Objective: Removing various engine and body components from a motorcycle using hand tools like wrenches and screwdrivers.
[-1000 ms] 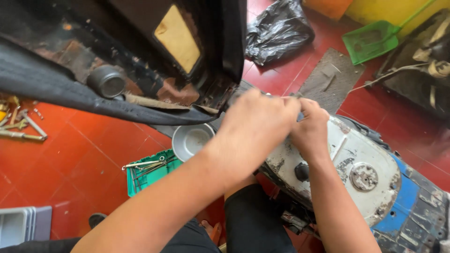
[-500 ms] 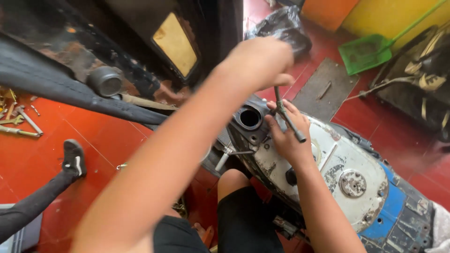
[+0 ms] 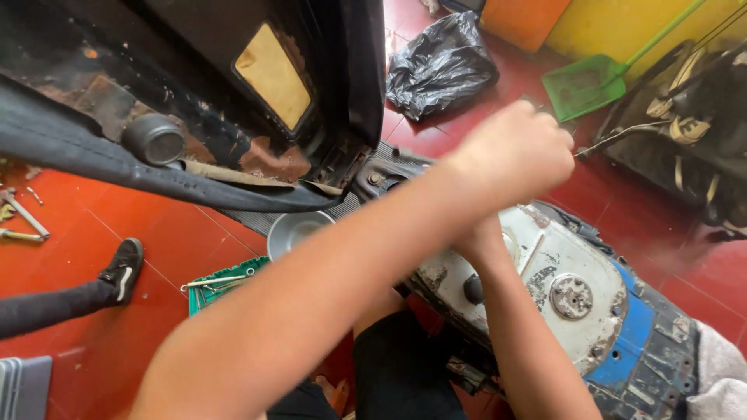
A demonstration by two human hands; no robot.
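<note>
The grey-white engine cover (image 3: pixel 560 288), scuffed and stained, lies low on the red tiled floor (image 3: pixel 156 249) at the person's knees, with a blue panel (image 3: pixel 646 342) along its far edge, a round metal cap (image 3: pixel 572 295) near its middle and a black knob (image 3: pixel 473 289) on its near side. The left hand (image 3: pixel 517 152) is raised above it, its fingers curled into a fist around a thin dark tool whose tip barely shows past the knuckles. The right hand (image 3: pixel 478 233) sits under that forearm at the top of the cover; it is mostly hidden, so the state of its fingers cannot be told. Just left of the cover stands a metal bowl (image 3: pixel 299 232), and beside it a green tray (image 3: pixel 222 284) with small tools. A black scooter body (image 3: pixel 233 101) hangs over the upper left. Farther off lie a black plastic bag (image 3: pixel 440 66) and a green dustpan (image 3: pixel 583 85). Another person's black shoe (image 3: pixel 123 268) rests on the floor at left.
</note>
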